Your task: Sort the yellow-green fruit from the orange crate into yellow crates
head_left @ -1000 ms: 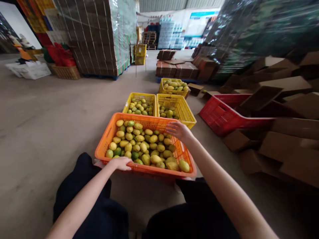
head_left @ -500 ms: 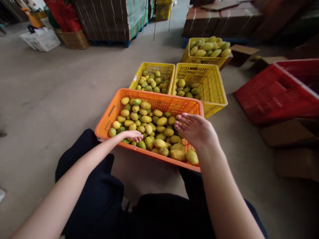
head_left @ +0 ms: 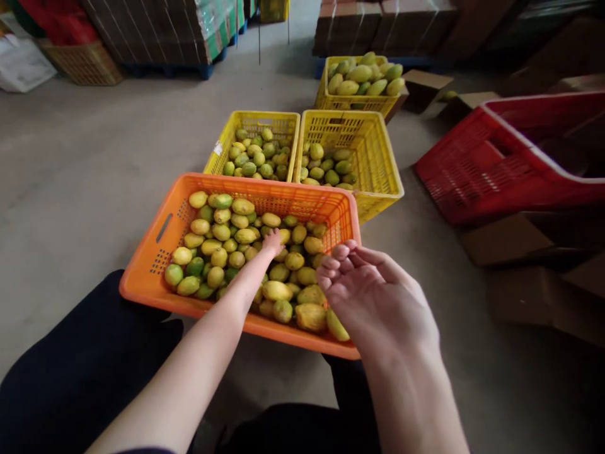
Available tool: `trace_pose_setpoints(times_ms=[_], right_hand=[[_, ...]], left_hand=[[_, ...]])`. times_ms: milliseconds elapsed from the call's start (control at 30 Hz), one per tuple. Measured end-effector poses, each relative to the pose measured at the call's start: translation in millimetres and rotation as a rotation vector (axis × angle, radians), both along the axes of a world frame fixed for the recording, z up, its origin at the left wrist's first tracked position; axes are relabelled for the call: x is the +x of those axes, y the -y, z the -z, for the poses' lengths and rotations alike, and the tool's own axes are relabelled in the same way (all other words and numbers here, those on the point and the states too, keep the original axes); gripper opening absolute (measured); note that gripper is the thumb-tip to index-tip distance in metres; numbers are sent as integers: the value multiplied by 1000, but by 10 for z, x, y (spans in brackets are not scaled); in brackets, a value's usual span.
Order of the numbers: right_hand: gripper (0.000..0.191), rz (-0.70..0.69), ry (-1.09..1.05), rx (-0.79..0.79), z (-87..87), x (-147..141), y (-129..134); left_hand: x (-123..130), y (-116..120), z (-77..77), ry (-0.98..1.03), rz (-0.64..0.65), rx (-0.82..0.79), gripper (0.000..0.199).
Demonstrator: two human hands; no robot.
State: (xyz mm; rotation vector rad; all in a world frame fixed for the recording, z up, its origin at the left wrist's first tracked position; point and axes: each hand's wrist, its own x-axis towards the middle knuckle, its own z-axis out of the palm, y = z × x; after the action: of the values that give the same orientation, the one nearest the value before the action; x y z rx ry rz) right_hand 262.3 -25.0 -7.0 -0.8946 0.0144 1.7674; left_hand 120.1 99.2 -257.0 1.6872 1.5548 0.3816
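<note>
An orange crate (head_left: 155, 252) full of oval yellow-green fruits (head_left: 278, 291) stands in front of me, tilted a little toward my knees. My left hand (head_left: 273, 242) reaches in to the middle of the heap. Its fingers are curled against a yellow fruit (head_left: 284, 236), which still lies among the others; part of the grip is hidden. Over the crate's right end I hold my right hand (head_left: 378, 302) palm up, with nothing in it, the fingers loosely bent and apart from the thumb. Beneath it a larger fruit (head_left: 337, 325) is partly covered by the hand.
Two yellow crates, a left one (head_left: 218, 149) and a right one (head_left: 378, 170), hold similar fruits just beyond. Another yellow crate (head_left: 357, 103) behind is heaped with longer fruits. To the right lie a red crate (head_left: 472, 157) and cardboard boxes (head_left: 505, 238). Wrapped pallet stacks (head_left: 151, 28) stand behind.
My left hand has moved from the crate's near edge to the middle of the heap, onto a yellow fruit. My right hand has come nearer to me. The view has shifted right.
</note>
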Motion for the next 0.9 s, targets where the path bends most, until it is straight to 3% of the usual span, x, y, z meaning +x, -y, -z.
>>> trace_pose_setpoints(times_ms=[100, 200, 267, 333, 467, 533, 567, 633, 700, 800, 900], right_hand=[[8, 22, 26, -38, -14, 74, 34], [14, 59, 103, -64, 41, 140, 36], [20, 51, 158, -90, 110, 145, 30], [21, 10, 205, -118, 168, 96, 23], [26, -185, 145, -58, 154, -139, 39], [40, -283, 26, 59, 91, -263, 80], [45, -314, -14, 115, 59, -312, 109], [46, -335, -18, 155, 15, -375, 170], [36, -299, 21, 92, 14, -385, 214], [27, -169, 38, -38, 82, -304, 216], [29, -36, 37, -64, 186, -127, 172]], left_hand=[[-104, 17, -93, -107, -29, -68, 53], [-347, 4, -489, -136, 45, -51, 60], [-531, -1, -939, -115, 119, 20, 66], [-688, 45, -1498, -52, 215, 154, 73], [-797, 386, -2604, 94, 438, 195, 69], [-757, 626, -2958, 104, 512, 125, 70], [-730, 732, -3056, 95, 526, 90, 72], [-695, 875, -3090, 105, 524, 58, 70], [-707, 898, -2931, 172, 452, 59, 55], [-803, 773, -2449, 197, 209, 23, 34], [-907, 667, -1887, -20, 73, -12, 32]])
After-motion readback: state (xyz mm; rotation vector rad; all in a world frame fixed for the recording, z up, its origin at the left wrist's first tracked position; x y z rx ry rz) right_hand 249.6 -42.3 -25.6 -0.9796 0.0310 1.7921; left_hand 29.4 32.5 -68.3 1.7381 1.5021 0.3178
